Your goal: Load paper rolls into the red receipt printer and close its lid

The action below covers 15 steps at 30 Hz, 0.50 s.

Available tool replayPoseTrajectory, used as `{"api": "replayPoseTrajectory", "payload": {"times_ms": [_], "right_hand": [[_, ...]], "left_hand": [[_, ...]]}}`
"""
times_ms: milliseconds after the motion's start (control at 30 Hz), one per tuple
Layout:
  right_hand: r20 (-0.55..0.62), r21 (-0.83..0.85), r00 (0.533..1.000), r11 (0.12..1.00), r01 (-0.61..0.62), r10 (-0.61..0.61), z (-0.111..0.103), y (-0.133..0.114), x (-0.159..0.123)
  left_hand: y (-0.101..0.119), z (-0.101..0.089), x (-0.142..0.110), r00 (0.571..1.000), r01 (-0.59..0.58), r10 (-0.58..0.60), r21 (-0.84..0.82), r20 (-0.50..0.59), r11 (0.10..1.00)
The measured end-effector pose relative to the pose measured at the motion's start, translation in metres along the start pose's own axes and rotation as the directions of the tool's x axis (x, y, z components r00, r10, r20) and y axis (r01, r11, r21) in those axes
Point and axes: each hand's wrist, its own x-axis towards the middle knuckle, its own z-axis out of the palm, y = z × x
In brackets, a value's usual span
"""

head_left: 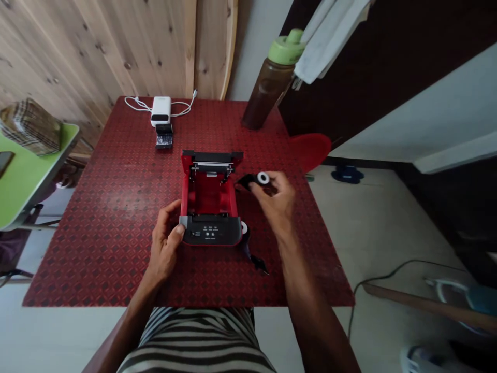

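A small red and black printer [212, 230] sits on the table with its lid [213, 158] raised, showing a red inner bay with nothing in it. My left hand [165, 241] grips its left front corner, the thumb on the black front panel and the fingers along the side. To the right of the bay, my right hand [275, 199] pinches a small ribbon roll [263, 178] with a white core, a black strip hanging out towards the printer. A second white-cored roll [244, 228] lies against the printer's right front corner, its dark strip [258, 263] trailing over the table.
On the red patterned table [116, 243] stand a brown bottle [267, 88] with a green lid and a white power bank [160, 110] with a cable. A black-and-silver piece [164, 137] lies before it. A red stool [312, 150] is beyond the right edge.
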Motion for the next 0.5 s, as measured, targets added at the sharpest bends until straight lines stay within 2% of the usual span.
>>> {"api": "replayPoseTrajectory", "payload": {"times_ms": [100, 200, 500], "right_hand": [[0.118, -0.011, 0.993, 1.0, 0.007, -0.006, 0.015, 0.001, -0.013], [0.185, -0.024, 0.983, 1.0, 0.014, -0.009, 0.015, -0.002, -0.019], [0.241, -0.045, 0.97, 0.999, -0.018, 0.028, 0.004, 0.005, -0.022]], "left_hand": [[0.0, -0.001, 0.0, 1.0, -0.012, 0.012, 0.001, 0.005, 1.0], [0.0, 0.0, 0.001, 1.0, -0.012, 0.012, -0.006, 0.008, 1.0], [0.002, 0.0, 0.002, 0.999, -0.026, 0.026, 0.001, 0.018, 1.0]]}}
